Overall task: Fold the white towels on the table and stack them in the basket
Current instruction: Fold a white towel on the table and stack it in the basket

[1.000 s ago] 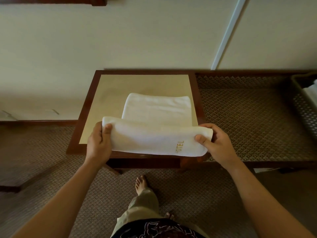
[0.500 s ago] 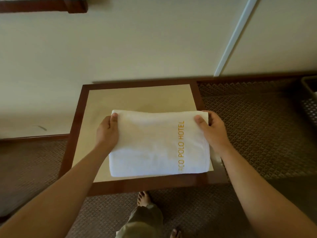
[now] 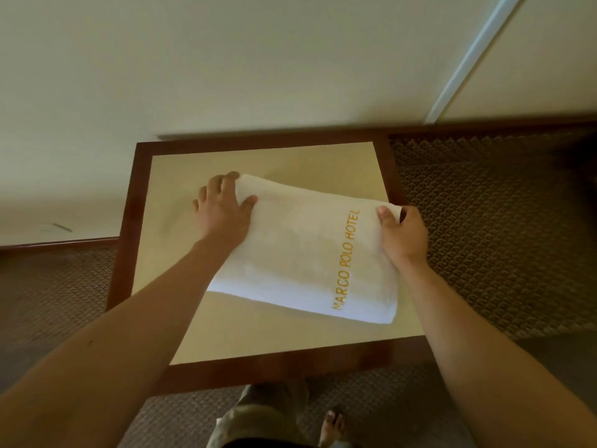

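A white towel [image 3: 300, 250] with gold lettering lies folded on the small table [image 3: 258, 328], turned a little clockwise. My left hand [image 3: 223, 208] holds its far left corner, thumb on top and fingers reaching past the edge onto the tabletop. My right hand [image 3: 400, 231] grips the far right corner, thumb on top and fingers curled under the edge. The basket is out of view.
The table has a beige top in a dark wooden frame [image 3: 129, 221] and stands against a cream wall [image 3: 258, 59]. Patterned brown carpet [image 3: 491, 221] surrounds it. My bare foot [image 3: 334, 425] and trouser leg show below the near edge.
The near half of the towel was brought over onto the far half and laid flat. Since then the towel has turned slightly clockwise and my left hand slid to its far corner.
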Available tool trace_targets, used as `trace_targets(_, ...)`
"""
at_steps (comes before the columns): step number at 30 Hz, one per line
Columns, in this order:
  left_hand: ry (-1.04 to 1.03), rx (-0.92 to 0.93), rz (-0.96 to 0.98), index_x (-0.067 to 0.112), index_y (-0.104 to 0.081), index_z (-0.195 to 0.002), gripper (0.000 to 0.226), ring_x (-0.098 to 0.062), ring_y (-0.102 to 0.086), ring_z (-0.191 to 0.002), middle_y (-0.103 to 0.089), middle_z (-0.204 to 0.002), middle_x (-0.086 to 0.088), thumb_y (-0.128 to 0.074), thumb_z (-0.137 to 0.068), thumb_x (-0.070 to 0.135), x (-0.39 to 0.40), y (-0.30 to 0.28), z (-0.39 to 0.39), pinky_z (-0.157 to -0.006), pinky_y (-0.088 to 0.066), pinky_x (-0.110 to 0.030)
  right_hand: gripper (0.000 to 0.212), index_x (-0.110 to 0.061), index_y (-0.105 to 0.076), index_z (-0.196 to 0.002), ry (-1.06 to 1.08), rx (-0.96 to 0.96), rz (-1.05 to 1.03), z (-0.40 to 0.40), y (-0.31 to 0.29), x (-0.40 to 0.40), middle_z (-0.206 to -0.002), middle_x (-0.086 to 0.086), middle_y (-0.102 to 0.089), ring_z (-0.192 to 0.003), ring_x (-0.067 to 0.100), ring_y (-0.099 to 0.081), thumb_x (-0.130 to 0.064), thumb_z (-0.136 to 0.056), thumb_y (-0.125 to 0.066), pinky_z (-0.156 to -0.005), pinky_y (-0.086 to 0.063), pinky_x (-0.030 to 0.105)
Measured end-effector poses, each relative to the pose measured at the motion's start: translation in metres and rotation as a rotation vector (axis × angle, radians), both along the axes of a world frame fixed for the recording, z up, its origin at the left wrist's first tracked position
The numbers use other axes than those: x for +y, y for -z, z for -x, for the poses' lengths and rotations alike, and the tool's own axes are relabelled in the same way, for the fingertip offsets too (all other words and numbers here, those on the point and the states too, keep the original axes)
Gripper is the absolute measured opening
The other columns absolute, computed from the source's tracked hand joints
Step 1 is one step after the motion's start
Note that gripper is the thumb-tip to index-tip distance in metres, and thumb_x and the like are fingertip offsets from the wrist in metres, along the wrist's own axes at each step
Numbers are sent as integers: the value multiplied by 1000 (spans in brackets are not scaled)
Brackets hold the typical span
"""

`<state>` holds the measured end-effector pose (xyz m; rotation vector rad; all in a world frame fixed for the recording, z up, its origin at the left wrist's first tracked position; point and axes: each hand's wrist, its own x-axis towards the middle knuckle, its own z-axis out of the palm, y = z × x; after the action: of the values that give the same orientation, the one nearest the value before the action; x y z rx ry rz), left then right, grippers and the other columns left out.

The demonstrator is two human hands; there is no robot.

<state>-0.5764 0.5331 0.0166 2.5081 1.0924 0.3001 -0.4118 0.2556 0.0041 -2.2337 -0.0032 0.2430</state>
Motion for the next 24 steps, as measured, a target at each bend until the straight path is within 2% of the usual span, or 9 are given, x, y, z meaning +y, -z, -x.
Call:
trace_targets(3, 59, -183, -192, 17, -61, -127, 36, -33, -52, -122, -57, -136, -6, -66, -92, 27, -37, -6, 34, -98, -40, -47, 41, -7, -57, -122, 75, 37, -16, 22, -6, -7, -108, 4, -65, -96, 20, -58, -40, -99, -64, -79, -38, 26)
trace_targets(5, 71, -271, -227, 16, -64, -120, 29, -29, -53, -120, -59, -131, -4, -66, -90, 19, -77, -1, 72, -95, -40, -45, 42, -7, -56, -124, 103, 42, -12, 48, -10, -21, -105, 1, -61, -92, 17, -55, -41, -99, -63, -78, -38, 26)
trace_targets(7, 7, -319, -59, 16, -63, -120, 28, -25, -53, -116, -58, -128, -2, -63, -92, 19, -117, 6, 106, -94, -45, -44, 44, -11, -56, -122, 143, 70, -13, 73, -9, -37, -104, -1, -61, -90, 17, -56, -46, -98, -64, -76, -41, 27)
trace_targets(10, -347, -333, 558, 26, -50, -130, 30, -11, -59, -105, -55, -129, 5, -58, -101, 31, -159, 8, 140, -89, -55, -40, 40, -22, -59, -109, 140, 109, -22, 111, -5, -65, -101, -3, -66, -92, 19, -64, -57, -90, -67, -82, -55, 36)
trace_targets(13, -547, -374, 938, 30, -50, -125, 25, -19, -68, -103, -66, -119, 0, -55, -103, 39, -179, 5, 156, -87, -60, -46, 28, -18, -59, -96, 110, 254, -138, 148, -5, -88, -96, 0, -70, -88, 22, -70, -41, -88, -75, -78, -62, 47)
trace_targets(16, -530, -326, 966, 27, -56, -126, 31, -22, -68, -99, -69, -111, 2, -52, -103, 47, -190, -2, 165, -85, -60, -49, 25, -14, -56, -99, -44, 447, -146, 185, -12, -109, -95, 9, -72, -71, 23, -75, -28, -91, -75, -64, -64, 48)
trace_targets(19, -535, -229, 894, 23, -63, -120, 37, -21, -67, -95, -70, -105, 3, -53, -101, 53, -191, -5, 174, -88, -58, -48, 32, -18, -59, -103, -354, 556, 191, 190, -23, -130, -89, 5, -73, -64, 20, -72, -46, -91, -67, -62, -60, 37)
trace_targets(22, -520, -202, 966, 22, -72, -103, 40, -25, -71, -95, -75, -100, 0, -57, -96, 59, -192, -6, 181, -88, -59, -51, 72, -13, -67, -115, -543, 477, 435, 171, -29, -132, -106, 5, -71, -92, 23, -66, -76, -86, -48, -80, -54, 36)
trace_targets(24, -500, -203, 1014, 21, -73, -101, 42, -25, -72, -97, -76, -101, 0, -61, -93, 61, -194, -7, 182, -90, -59, -51, 77, -14, -67, -113, -548, 366, 449, 161, -36, -123, -108, 3, -69, -98, 24, -64, -82, -87, -42, -82, -51, 36)
